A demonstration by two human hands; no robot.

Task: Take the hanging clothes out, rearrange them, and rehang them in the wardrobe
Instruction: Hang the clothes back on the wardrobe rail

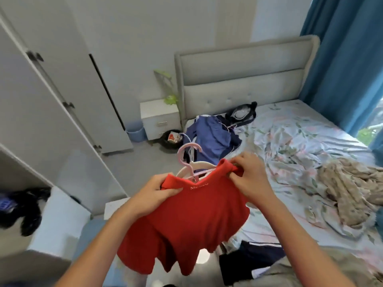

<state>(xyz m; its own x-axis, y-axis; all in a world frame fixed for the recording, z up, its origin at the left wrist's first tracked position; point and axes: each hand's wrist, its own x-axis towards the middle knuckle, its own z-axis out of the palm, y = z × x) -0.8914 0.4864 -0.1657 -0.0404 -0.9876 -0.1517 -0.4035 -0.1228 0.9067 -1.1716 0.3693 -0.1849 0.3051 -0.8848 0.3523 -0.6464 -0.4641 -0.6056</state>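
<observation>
Both hands hold a bright red short-sleeved cotton shirt (186, 220) up in the near centre, over the near edge of the bed (300, 146). The left hand (153, 195) has its fingers curled around the left shoulder; the right hand (250, 177) pinches the right shoulder. A pale pink plastic hanger (187, 160) pokes from the collar. Blue garments (211, 139) lie farther along the bed, and the white wardrobe (51, 96) stands left.

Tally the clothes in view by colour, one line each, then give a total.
Red: 1, the red shirt held in both hands
Blue: 1 heap, the blue clothes on the bed
Beige: 1, the beige garment
Black: 1, the dark garment
Total: 4
</observation>
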